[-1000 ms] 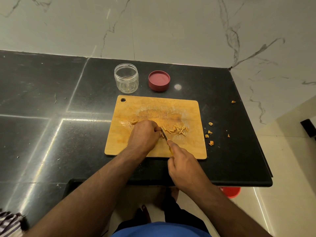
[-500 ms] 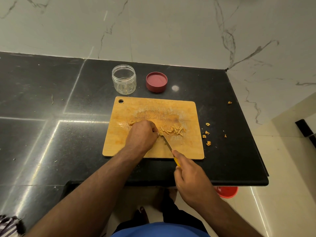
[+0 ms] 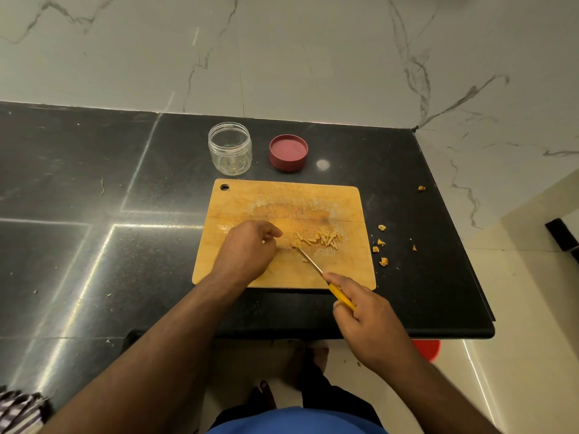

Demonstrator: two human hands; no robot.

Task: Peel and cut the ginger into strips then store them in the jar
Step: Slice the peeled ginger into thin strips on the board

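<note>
A wooden cutting board (image 3: 283,270) lies flat on the black counter (image 3: 94,245), its hanging hole at the far left corner. The person's left hand (image 3: 247,250) rests on the board with fingers curled downward; whether that grip pins a piece of ginger beneath it cannot be told, since the fingertips hide whatever lies under them. The right hand (image 3: 365,314) is at the board's near edge, its grip wrapped firmly around the yellow handle of a knife (image 3: 326,280). The blade runs diagonally away from the person, its tip meeting the board just beside the left fingertips. A loose heap of ginger strips (image 3: 319,239) sits on the board to the right of the blade tip, with one stray strip nearer the blade. Beyond the board, a clear jar (image 3: 230,148) stands upright and uncapped; it appears to hold nothing, though glare makes this uncertain. Its dark red lid (image 3: 288,152) lies near it on the right, apart from it. Several peel scraps (image 3: 380,245) are scattered on the counter off the board's right edge.
</note>
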